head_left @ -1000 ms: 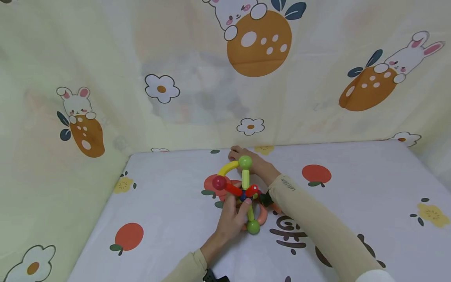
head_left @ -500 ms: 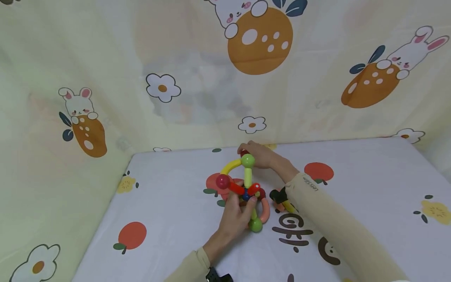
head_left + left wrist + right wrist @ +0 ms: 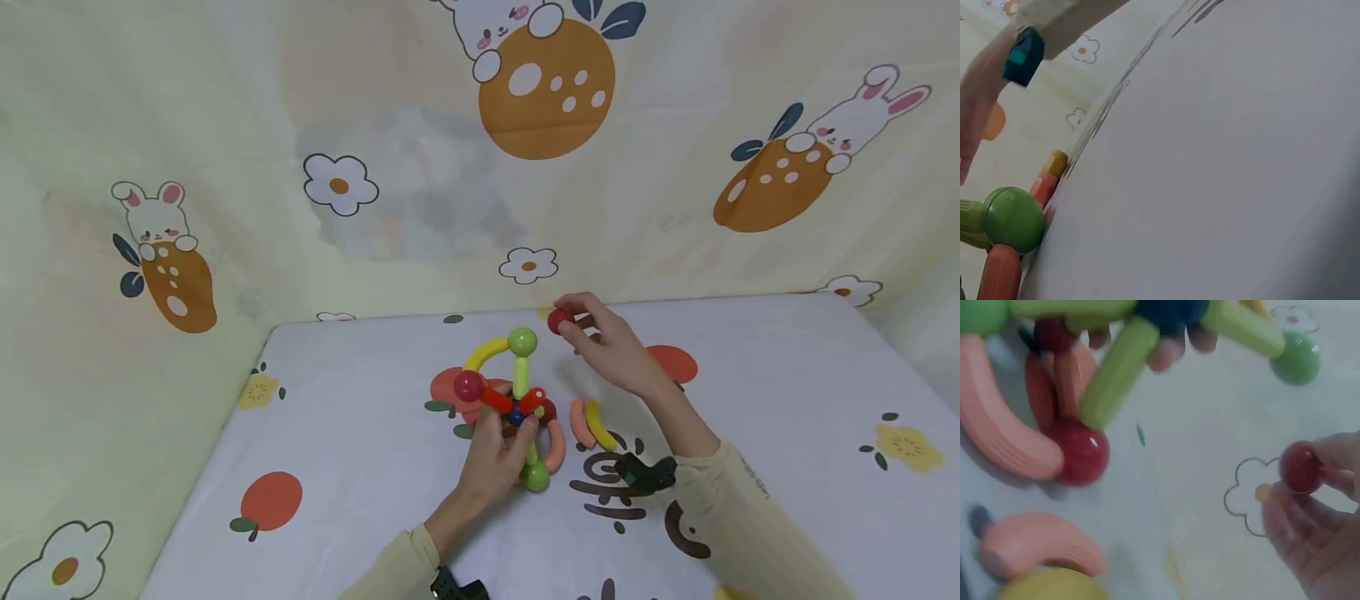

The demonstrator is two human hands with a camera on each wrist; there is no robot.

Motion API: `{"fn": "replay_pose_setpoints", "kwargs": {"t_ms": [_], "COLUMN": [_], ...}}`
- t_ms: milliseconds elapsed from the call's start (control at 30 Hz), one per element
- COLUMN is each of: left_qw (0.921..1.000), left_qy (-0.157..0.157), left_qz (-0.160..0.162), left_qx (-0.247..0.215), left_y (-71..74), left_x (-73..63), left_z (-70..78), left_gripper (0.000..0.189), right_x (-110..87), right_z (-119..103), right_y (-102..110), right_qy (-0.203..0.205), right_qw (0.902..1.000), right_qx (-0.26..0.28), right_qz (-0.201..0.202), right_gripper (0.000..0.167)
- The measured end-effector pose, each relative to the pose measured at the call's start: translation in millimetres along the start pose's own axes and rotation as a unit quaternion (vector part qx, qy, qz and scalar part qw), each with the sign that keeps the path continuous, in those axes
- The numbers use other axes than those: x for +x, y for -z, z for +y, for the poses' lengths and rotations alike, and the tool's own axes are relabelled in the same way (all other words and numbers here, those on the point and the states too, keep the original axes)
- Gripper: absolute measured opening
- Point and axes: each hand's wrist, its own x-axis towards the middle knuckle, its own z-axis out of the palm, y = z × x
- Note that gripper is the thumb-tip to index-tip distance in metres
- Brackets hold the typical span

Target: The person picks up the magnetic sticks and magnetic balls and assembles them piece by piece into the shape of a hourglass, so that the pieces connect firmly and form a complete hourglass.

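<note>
In the head view my left hand (image 3: 483, 467) grips a building-toy structure near its dark blue middle ball (image 3: 516, 414). Green and red balls, joined by straight and curved rods, make up the structure; a green ball (image 3: 522, 342) tops it, linked to a yellow curved rod (image 3: 486, 353). Another green ball (image 3: 1015, 220) shows in the left wrist view. My right hand (image 3: 618, 354), right of the structure's top, pinches a loose red ball (image 3: 559, 320) between thumb and fingers. The right wrist view shows that red ball (image 3: 1300, 467) apart from the structure. Some left fingers are hidden behind the rods.
A loose salmon curved rod (image 3: 579, 423) and a yellow curved rod (image 3: 598, 425) lie side by side, right of the structure. The table has a white printed cloth (image 3: 360, 467). A patterned curtain (image 3: 420, 208) hangs behind the table's back edge.
My right hand has moved right, away from the structure's top, bringing the red ball clearly into sight. The two loose curved rods are now uncovered. My left hand stays on the structure.
</note>
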Motion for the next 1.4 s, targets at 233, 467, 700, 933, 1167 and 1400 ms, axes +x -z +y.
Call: {"fn": "replay_pose_setpoints", "kwargs": {"t_ms": [233,467,700,933,1167,1400], "left_qw": [1.0000,1.0000,1.0000,0.9999,1.0000,0.9998], "left_qy": [0.002,0.004,0.007,0.005,-0.002,-0.021], "left_qz": [-0.002,-0.004,-0.005,-0.008,-0.006,-0.003], "left_qx": [-0.003,0.003,0.005,0.004,0.001,0.004], "left_y": [1.0,1.4,1.4,2.1,1.2,1.8], "left_x": [-1.2,-4.4,-3.8,-3.1,-2.6,-0.2], "left_z": [-2.0,-1.6,-0.3,-0.8,-2.6,-2.0], "left_gripper": [0.049,0.051,0.052,0.052,0.051,0.050], "right_x": [-31.1,-44.4,-49.4,-55.0,-59.3,-61.2], "right_z": [-12,-21,-24,-32,-40,-46], "right_y": [-1,-6,-7,-8,-9,-10], "right_qy": [0.055,0.074,0.091,0.111,0.176,0.212], "right_qw": [0.9956,0.9944,0.9938,0.9922,0.9837,0.9772], "right_qx": [0.071,0.069,0.059,0.051,0.034,0.016], "right_qz": [0.028,0.028,0.027,0.024,0.016,-0.011], "right_gripper": [0.043,0.043,0.042,0.044,0.048,0.050]}}
